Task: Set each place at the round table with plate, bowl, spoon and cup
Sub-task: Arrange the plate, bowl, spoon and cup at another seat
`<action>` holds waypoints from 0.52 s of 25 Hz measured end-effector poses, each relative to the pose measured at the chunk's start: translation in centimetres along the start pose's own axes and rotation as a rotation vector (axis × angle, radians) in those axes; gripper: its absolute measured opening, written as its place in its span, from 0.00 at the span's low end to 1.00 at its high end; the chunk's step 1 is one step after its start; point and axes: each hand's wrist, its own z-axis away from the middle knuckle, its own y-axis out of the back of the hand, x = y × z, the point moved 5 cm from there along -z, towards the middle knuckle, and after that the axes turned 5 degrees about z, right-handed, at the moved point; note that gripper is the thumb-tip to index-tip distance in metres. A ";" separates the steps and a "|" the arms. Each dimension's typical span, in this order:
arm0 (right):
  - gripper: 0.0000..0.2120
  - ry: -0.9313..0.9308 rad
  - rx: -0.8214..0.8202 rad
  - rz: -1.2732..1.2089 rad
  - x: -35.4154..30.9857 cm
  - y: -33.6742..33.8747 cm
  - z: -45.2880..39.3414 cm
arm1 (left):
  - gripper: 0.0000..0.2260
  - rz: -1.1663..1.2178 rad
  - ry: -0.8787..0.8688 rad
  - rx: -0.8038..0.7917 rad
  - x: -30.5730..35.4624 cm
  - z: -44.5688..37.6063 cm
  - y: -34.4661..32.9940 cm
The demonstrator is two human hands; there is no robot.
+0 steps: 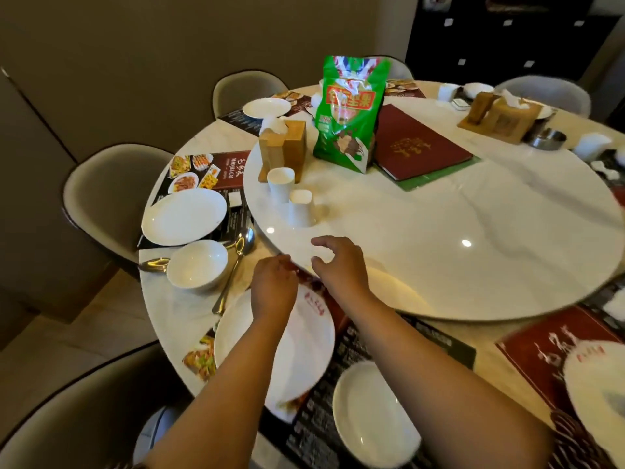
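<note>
Head view: plate under hands

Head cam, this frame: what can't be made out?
- Left hand: fingertips curl under at the turntable edge; grip unclear.
- Right hand: open fingers, contact with the turntable uncertain.
- Far place settings: too small.
- Right plate: cut by frame edge, blurred.

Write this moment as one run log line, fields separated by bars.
left hand open, over plate | right hand open, at turntable edge | cups unplaced
</note>
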 end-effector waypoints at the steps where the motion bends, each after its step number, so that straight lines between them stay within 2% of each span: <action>1: 0.17 0.021 -0.004 0.013 -0.6 -0.7 -2.5 | 0.15 -0.032 0.010 0.001 0.1 -1.5 -0.5; 5: 0.25 0.075 0.007 0.126 -2.2 -3.0 -11.0 | 0.20 -0.078 -0.004 0.045 -0.2 -5.3 -1.7; 8: 0.30 0.113 -0.067 0.218 -2.4 -4.6 -14.7 | 0.22 -0.084 0.023 0.026 -0.9 -6.3 -2.4; 13: 0.30 0.148 -0.093 0.213 -2.3 -5.3 -16.5 | 0.24 -0.072 0.044 0.040 -1.4 -6.2 -2.5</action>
